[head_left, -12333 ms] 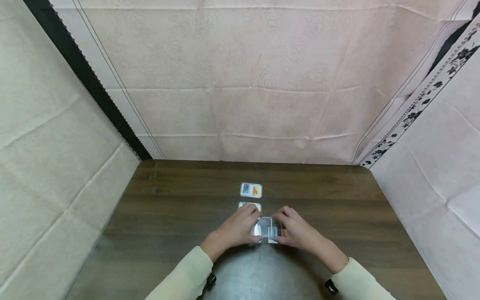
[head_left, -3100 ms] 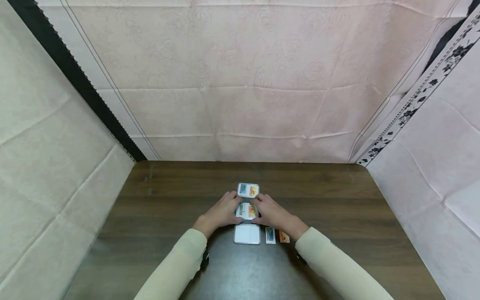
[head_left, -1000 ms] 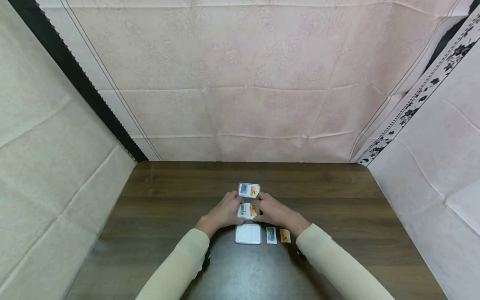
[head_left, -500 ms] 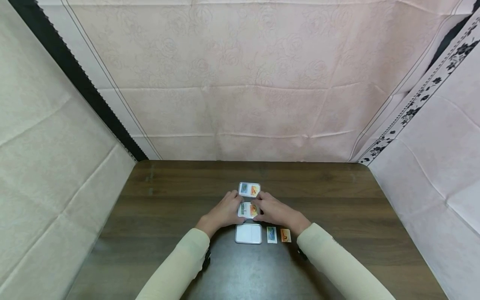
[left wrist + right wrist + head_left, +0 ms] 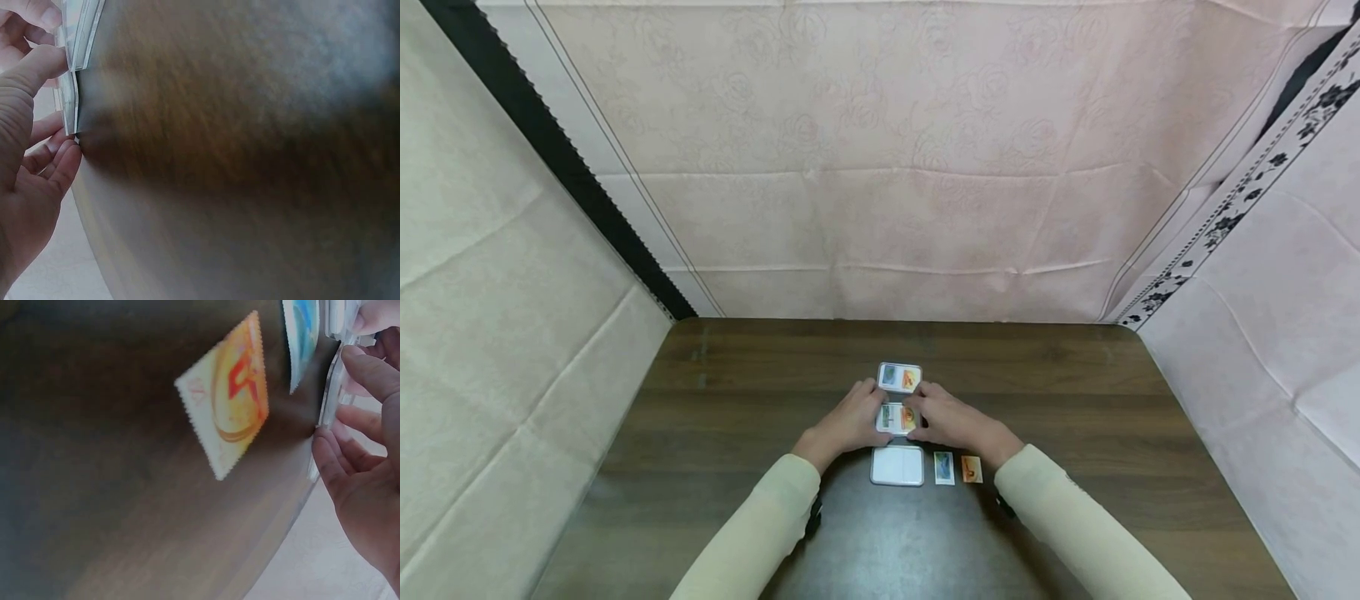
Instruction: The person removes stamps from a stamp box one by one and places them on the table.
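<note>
My left hand (image 5: 852, 422) and right hand (image 5: 951, 419) grip a clear, flat plastic case (image 5: 897, 418) from its two sides, with fingers at the far edge and thumbs at the near edge. It lies in the middle of a column of three such cases and shows two stamps, one greenish and one orange. In the left wrist view the case edge (image 5: 70, 103) sits between thumb and fingers; in the right wrist view the right fingertips (image 5: 326, 447) touch its corner. Nearer me is a whitish case (image 5: 897, 466). To its right lie a blue stamp (image 5: 943, 468) and an orange stamp (image 5: 232, 394).
Beyond the held case lies another case (image 5: 899, 377) with a blue and an orange stamp. All stand on a brown wooden table (image 5: 760, 367). Pale cloth (image 5: 880, 167) hangs behind its far edge and along both sides.
From the near case, where they were 12.3 seconds ago, both hands have moved away from me to the middle case. Over the last second the hands and cases have hardly moved.
</note>
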{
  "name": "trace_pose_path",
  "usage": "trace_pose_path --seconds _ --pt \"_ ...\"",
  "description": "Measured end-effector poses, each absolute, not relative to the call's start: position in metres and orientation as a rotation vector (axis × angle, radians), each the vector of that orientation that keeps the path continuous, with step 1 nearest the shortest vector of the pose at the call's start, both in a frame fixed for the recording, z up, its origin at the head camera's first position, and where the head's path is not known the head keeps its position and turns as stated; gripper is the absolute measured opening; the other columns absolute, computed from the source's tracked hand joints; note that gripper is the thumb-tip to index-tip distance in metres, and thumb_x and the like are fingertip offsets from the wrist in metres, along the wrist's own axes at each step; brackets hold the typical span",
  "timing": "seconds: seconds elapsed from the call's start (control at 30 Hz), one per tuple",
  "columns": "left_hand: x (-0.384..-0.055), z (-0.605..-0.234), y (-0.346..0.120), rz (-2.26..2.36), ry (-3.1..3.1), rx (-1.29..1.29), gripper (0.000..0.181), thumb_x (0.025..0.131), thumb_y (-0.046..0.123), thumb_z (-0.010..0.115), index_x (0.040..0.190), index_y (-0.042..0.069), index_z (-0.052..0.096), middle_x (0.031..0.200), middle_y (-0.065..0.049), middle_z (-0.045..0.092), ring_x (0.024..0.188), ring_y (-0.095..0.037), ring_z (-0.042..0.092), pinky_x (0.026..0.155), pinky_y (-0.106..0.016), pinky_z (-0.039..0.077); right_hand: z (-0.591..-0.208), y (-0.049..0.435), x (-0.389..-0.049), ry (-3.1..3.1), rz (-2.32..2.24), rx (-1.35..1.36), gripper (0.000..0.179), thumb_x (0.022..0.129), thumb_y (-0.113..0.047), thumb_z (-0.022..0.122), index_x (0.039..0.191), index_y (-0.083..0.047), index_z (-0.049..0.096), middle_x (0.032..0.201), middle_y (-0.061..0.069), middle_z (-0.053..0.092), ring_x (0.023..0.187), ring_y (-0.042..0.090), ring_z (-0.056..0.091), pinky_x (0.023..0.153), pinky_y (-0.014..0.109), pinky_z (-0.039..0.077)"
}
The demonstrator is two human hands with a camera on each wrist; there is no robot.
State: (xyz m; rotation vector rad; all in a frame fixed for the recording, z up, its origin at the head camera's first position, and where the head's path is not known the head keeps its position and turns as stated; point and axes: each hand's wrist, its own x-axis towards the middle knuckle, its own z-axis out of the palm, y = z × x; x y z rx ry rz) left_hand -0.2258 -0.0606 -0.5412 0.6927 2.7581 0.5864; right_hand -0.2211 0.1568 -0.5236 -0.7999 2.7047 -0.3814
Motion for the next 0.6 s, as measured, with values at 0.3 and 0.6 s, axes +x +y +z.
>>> trace_pose_path --seconds 0.3,0.6 --pt "-0.2261 -0.5403 -0.0592 0.569 2.762 0.689 0.063 0.084 0.039 0.086 0.133 0.007 0.061 0.129 -0.007 0.052 0.113 -0.020 0.046 0.099 -0.036 0.049 -0.5261 0.1548 -0.2219 2.700 -0.504 -0.651 0.069 0.088 -0.039 0.083 0.144 -0.008 0.056 0.155 0.016 0.043 0.130 0.027 0.048 0.108 0.046 0.048" --pt "-0.2259 -0.5396 -0.0589 0.569 2.751 0.672 0.063 0.083 0.039 0.086 0.132 0.007 0.061 0.131 -0.007 0.051 0.114 -0.020 0.046 0.100 -0.036 0.050 -0.5221 0.1573 -0.2260 2.654 -0.551 -0.636 0.060 0.087 -0.039 0.084 0.136 -0.011 0.064 0.152 0.014 0.048 0.127 0.026 0.052 0.106 0.047 0.050"
